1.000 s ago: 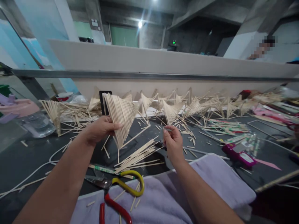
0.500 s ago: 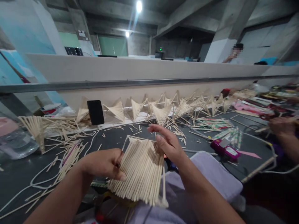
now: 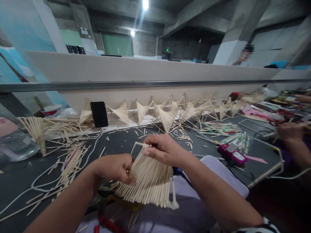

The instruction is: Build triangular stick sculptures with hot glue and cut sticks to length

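Pink-topped clear jug [image 3: 19,147] sits left of held stick panel [image 3: 149,181].

At six o'clock, the wooden stick panel [image 3: 148,183] is looking matt and ridged.
Toward four o'clock, the cloth [image 3: 222,170] is seeming soft and fuzzy, and the device [image 3: 232,153] is shining like glossy plastic; at nine, the bottle [image 3: 19,147] is looking smooth, of clear plastic; at twelve, the rail [image 3: 145,85] is showing smooth metal; the tabletop [image 3: 117,145] is looking matt.

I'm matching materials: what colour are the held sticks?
The held sticks are pale beige, shown in the head view.
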Tool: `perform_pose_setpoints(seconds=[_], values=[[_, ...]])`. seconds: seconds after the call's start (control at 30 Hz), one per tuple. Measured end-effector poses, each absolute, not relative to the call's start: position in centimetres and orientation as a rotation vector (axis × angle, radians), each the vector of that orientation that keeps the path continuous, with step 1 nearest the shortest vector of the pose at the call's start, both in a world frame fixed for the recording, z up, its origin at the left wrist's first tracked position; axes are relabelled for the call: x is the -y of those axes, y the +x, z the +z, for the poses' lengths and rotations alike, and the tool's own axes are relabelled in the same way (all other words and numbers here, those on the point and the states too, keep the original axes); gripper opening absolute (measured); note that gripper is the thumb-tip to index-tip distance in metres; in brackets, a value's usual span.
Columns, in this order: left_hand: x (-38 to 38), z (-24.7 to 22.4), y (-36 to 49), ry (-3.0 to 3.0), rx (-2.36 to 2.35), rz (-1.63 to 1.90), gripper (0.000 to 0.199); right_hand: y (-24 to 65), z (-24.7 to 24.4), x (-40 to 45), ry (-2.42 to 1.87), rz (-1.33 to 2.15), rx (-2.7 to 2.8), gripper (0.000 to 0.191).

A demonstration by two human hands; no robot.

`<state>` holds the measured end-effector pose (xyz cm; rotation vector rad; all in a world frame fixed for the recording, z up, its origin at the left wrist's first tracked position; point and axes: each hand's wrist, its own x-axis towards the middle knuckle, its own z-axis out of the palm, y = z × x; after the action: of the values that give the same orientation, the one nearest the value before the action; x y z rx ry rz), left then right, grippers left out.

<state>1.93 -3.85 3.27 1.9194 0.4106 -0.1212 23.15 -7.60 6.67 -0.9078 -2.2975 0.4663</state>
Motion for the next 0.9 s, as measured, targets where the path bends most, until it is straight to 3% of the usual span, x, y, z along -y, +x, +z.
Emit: perform_pose_setpoints(seconds=[0.4, 0.73, 0.9], values=[[3.1, 2.2, 1.9, 1.821, -0.412, -0.063, 0.020, 22.3, 4.2, 5.4, -0.786, -0.101, 2.325, 0.046], [2.7, 1.9, 1.8, 1.591, -0.397, -0.151, 0.033, 22.6, 3.1, 4.7, -0.815, -0.122, 2.261, 0.044], [2.4, 2.4, 1.6, 1.638, -0.445, 0.081, 0.031, 22.8, 2.6, 4.1, -0.827, -0.067, 2.244, 0.042]])
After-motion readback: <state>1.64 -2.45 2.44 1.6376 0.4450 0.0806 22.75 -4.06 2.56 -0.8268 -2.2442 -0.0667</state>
